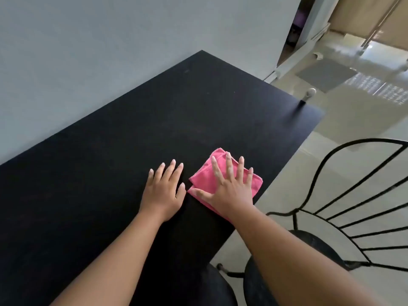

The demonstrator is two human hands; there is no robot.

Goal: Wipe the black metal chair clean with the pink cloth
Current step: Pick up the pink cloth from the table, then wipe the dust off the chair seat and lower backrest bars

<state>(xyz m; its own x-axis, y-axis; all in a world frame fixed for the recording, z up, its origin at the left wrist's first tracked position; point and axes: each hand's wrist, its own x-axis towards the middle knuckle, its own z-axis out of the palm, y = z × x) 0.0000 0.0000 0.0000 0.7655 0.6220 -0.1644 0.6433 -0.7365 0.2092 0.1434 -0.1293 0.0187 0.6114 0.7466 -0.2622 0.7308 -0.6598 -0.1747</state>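
From the head camera, both bare forearms reach out over a black table (pixel 110 151) that runs along a pale grey wall (pixel 88 51). The left hand (pixel 164 191) lies flat, palm down, on the bare tabletop, its fingers straight and only slightly parted, the thumb tucked near the edge of the cloth. Just beside it, the right hand (pixel 229 191) presses flat on top of the pink cloth (pixel 204 178), fingers fanned wide apart, thumb stretched out to the left along the cloth's near edge. Nothing is pinched; the palm simply covers the fabric. The cloth is folded into a rough square and sits on the table close to its right-hand edge, its corners peeking out past the fingertips and the wrist. And there is the black metal chair (pixel 353 195), off to the right and lower down, standing on the pale tiled floor (pixel 353 124) beside the table, apart from the cloth. Its curved back with thin fanned rods is plainly visible; the dark round seat is partly hidden behind the right forearm. Farther off, a grey mat (pixel 324 74) lies on the floor near a white doorway (pixel 309 29), and a small white knob-like thing (pixel 310 92) shows just past the table's far corner.
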